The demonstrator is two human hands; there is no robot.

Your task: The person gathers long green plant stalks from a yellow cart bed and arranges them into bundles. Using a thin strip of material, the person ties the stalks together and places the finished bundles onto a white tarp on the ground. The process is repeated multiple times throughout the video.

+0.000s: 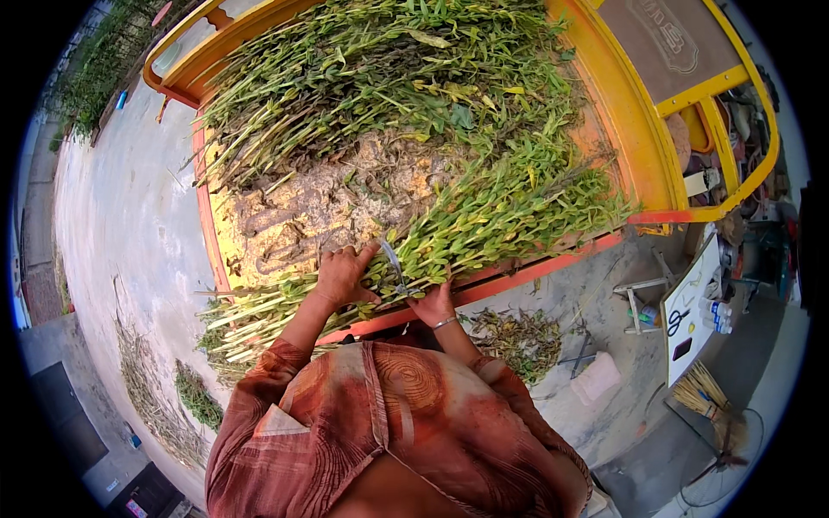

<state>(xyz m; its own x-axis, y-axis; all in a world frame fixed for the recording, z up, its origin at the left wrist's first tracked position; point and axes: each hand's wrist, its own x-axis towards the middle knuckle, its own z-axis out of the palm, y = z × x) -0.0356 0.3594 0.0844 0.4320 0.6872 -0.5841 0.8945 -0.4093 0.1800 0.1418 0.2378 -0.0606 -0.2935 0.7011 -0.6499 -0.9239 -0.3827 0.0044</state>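
A bundle of green stalks with pods (471,229), which look like sesame, lies along the near edge of a yellow and orange cart bed. Its bare cut ends point left and its leafy tops right. A narrow grey strip (392,264) crosses over the bundle between my hands. My left hand (344,278) grips the stalks from above, thumb and fingers apart around them, with the index finger close to the strip's upper end. Against the near side of the bundle, my right hand (434,304) closes on the stalks beside the strip's lower end. Its fingertips are partly hidden.
Another large heap of stalks (363,82) covers the far part of the cart bed (298,246). A yellow rail (760,186) rises at right. Beyond it stand a white table (691,302) with scissors (678,321) and a broom (699,393). Plant scraps (518,341) litter the ground.
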